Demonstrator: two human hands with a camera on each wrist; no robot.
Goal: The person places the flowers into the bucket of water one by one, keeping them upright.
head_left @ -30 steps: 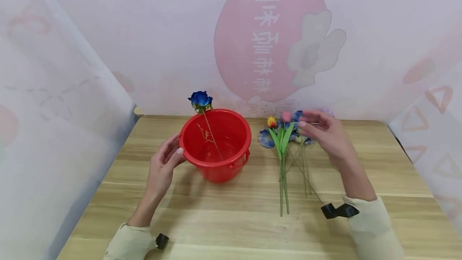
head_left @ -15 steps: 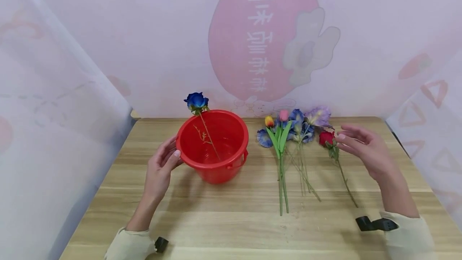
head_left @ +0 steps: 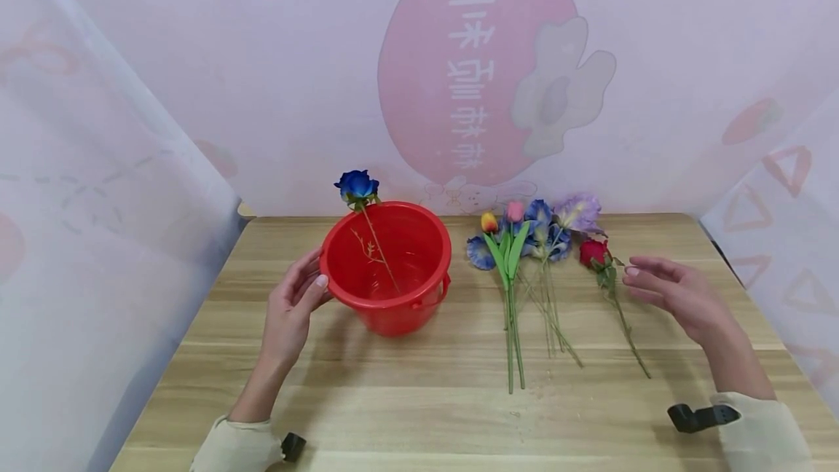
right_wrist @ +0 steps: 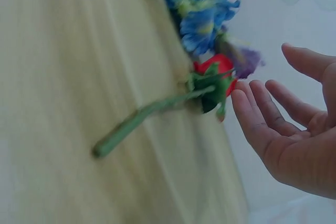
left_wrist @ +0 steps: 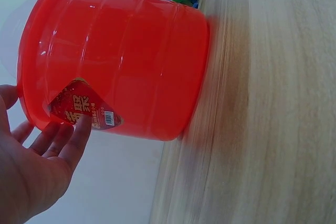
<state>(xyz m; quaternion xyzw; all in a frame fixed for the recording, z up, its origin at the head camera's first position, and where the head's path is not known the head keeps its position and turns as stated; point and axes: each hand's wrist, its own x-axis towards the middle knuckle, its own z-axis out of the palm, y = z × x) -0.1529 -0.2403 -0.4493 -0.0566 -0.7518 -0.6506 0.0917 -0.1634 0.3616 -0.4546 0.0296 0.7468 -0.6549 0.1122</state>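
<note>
Left hand point(head_left: 288, 319) holds bucket point(head_left: 392, 317); right hand point(head_left: 688, 304) relaxed, empty — red rose point(head_left: 608, 279) slants, bloom point(head_left: 593, 253) far-left.

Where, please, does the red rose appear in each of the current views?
Head: the red rose lies toward the right, just left of the right hand.
Left wrist: not in this picture.
Right wrist: the red rose is near the middle, left of the fingers.
Shared landmark: blue flowers, in all three.
</note>
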